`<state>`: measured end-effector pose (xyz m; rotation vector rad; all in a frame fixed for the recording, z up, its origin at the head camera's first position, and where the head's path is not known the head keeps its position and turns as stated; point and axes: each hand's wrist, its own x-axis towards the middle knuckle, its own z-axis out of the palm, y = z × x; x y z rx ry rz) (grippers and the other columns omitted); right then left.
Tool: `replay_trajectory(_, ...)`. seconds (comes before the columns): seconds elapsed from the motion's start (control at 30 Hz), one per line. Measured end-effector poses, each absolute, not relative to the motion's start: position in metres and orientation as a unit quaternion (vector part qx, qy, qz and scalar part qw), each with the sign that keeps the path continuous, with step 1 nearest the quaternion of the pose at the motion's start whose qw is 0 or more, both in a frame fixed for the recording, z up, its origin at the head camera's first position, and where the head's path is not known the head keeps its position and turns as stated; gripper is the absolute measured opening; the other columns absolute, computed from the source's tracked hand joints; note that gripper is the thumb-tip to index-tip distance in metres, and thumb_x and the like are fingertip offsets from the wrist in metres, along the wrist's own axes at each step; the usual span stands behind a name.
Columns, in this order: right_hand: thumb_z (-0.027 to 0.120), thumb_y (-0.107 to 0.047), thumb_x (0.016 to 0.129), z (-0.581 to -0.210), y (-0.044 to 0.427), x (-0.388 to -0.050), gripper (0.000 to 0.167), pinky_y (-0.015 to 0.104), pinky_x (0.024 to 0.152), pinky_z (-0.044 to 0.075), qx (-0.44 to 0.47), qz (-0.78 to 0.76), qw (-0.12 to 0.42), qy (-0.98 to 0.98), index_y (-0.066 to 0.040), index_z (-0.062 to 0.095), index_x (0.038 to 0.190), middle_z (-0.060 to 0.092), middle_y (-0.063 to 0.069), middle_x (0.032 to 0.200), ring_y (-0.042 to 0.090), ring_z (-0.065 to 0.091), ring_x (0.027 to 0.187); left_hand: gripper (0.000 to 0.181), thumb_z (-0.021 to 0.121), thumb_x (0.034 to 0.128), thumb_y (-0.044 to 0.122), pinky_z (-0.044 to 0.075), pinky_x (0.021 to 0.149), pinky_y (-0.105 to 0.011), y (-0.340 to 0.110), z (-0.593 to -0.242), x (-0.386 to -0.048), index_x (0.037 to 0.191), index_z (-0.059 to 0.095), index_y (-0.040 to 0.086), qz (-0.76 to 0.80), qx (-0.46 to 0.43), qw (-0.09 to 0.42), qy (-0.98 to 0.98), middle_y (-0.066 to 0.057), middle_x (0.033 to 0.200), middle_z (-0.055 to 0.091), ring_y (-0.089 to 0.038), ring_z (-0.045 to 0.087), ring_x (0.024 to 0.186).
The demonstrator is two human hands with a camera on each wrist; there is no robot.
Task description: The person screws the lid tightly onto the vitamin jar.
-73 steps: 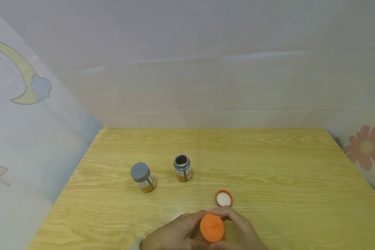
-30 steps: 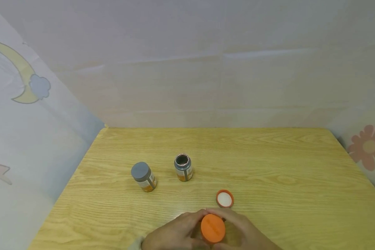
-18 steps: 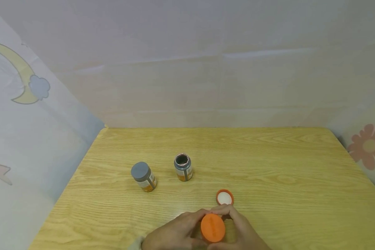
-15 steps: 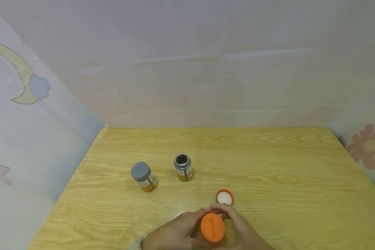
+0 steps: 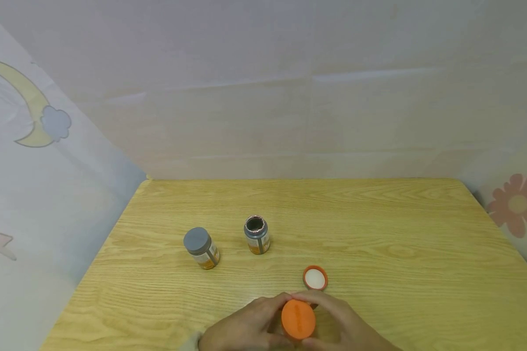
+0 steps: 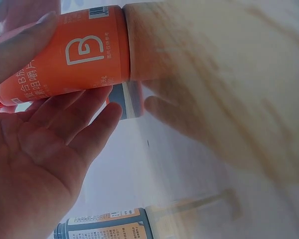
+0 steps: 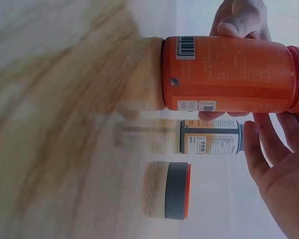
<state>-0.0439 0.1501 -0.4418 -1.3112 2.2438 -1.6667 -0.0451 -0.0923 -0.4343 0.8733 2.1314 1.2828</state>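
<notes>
An orange bottle [image 6: 89,55] with white lettering stands upright on the table, its orange cap [image 5: 298,319] seen from above in the head view. The left hand [image 5: 246,329] holds the bottle's body between thumb and fingers. At the cap, the right hand [image 5: 344,317] curves its index finger around the far side and its thumb at the near side. In the right wrist view, the right hand's fingers [image 7: 269,142] lie just below the bottle's neck end. Just beyond the hands an upturned grey lid [image 5: 314,278] shows an orange rim and white inside.
Farther back stands an uncapped grey jar [image 5: 256,236] with a ragged foil edge at its mouth. Left of it is a similar jar with its grey lid [image 5: 197,241] on. The wooden table [image 5: 399,234] ends at pale printed sheets [image 5: 246,122].
The mark on the orange cap has turned from crosswise to lengthwise, and stays so over the last half second. The right hand's fingers have shifted around the cap. The left hand stays put.
</notes>
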Motion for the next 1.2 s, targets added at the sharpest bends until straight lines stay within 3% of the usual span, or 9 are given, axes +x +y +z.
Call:
replay_trajectory(0.13, 0.083, -0.014, 0.079, -0.446, 0.146, -0.044, 0.066, 0.023, 0.095, 0.047, -0.429, -0.553, -0.013, 0.714, -0.004, 0.051, 0.136, 0.064, 0.001, 0.127, 0.010, 0.059, 0.110, 0.050, 0.072, 0.0913, 0.025, 0.049, 0.087, -0.016, -0.092, -0.435, -0.045, 0.135, 0.047, 0.031, 0.483, 0.317, 0.258, 0.774, 0.017, 0.119, 0.063, 0.006, 0.058, 0.098)
replay_trajectory(0.43, 0.089, -0.017, 0.072, -0.452, 0.139, -0.043, 0.069, 0.021, 0.093, 0.047, -0.410, -0.580, -0.061, 0.701, -0.001, 0.053, 0.129, 0.063, 0.004, 0.121, 0.011, 0.059, 0.109, 0.050, 0.072, 0.0917, 0.028, 0.049, 0.084, -0.015, -0.092, -0.436, -0.045, 0.135, 0.048, 0.032, 0.459, 0.328, 0.237, 0.791, 0.019, 0.116, 0.063, 0.007, 0.057, 0.095)
replay_trajectory(0.57, 0.086, -0.025, 0.077, -0.453, 0.141, -0.045, 0.074, 0.022, 0.094, 0.047, -0.438, -0.553, -0.061, 0.706, 0.003, 0.049, 0.136, 0.061, 0.007, 0.129, 0.011, 0.057, 0.115, 0.052, 0.071, 0.0921, 0.027, 0.049, 0.088, -0.016, -0.092, -0.436, -0.045, 0.137, 0.045, 0.032, 0.459, 0.335, 0.235, 0.789, 0.018, 0.119, 0.063, 0.006, 0.058, 0.100)
replay_trajectory(0.73, 0.082, -0.017, 0.081, -0.452, 0.146, -0.045, 0.071, 0.020, 0.102, 0.044, -0.447, -0.539, -0.028, 0.714, 0.001, 0.048, 0.141, 0.060, 0.006, 0.136, 0.010, 0.057, 0.119, 0.047, 0.071, 0.0925, 0.028, 0.049, 0.087, -0.016, -0.093, -0.436, -0.045, 0.133, 0.047, 0.031, 0.467, 0.329, 0.239, 0.785, 0.018, 0.117, 0.064, 0.007, 0.058, 0.100)
replay_trajectory(0.9, 0.086, -0.014, 0.075, -0.452, 0.143, -0.042, 0.070, 0.021, 0.097, 0.046, -0.426, -0.559, -0.041, 0.711, -0.001, 0.052, 0.135, 0.064, 0.003, 0.127, 0.010, 0.059, 0.111, 0.046, 0.070, 0.0932, 0.028, 0.049, 0.088, -0.016, -0.093, -0.437, -0.046, 0.133, 0.047, 0.029, 0.456, 0.334, 0.235, 0.791, 0.017, 0.120, 0.063, 0.007, 0.057, 0.101)
replay_trajectory(1.07, 0.091, -0.012, 0.068, -0.454, 0.136, -0.038, 0.070, 0.020, 0.096, 0.045, -0.390, -0.583, -0.063, 0.710, -0.001, 0.053, 0.127, 0.064, 0.005, 0.122, 0.010, 0.059, 0.112, 0.045, 0.069, 0.0938, 0.028, 0.049, 0.090, -0.016, -0.094, -0.438, -0.047, 0.134, 0.048, 0.029, 0.449, 0.335, 0.236, 0.794, 0.016, 0.124, 0.062, 0.007, 0.056, 0.104)
replay_trajectory(1.2, 0.092, -0.016, 0.068, -0.452, 0.136, -0.038, 0.077, 0.020, 0.094, 0.047, -0.384, -0.569, -0.061, 0.725, -0.001, 0.050, 0.130, 0.061, 0.007, 0.124, 0.008, 0.058, 0.112, 0.047, 0.070, 0.0929, 0.026, 0.049, 0.089, -0.016, -0.093, -0.438, -0.047, 0.134, 0.047, 0.029, 0.451, 0.332, 0.239, 0.793, 0.017, 0.123, 0.063, 0.007, 0.056, 0.103)
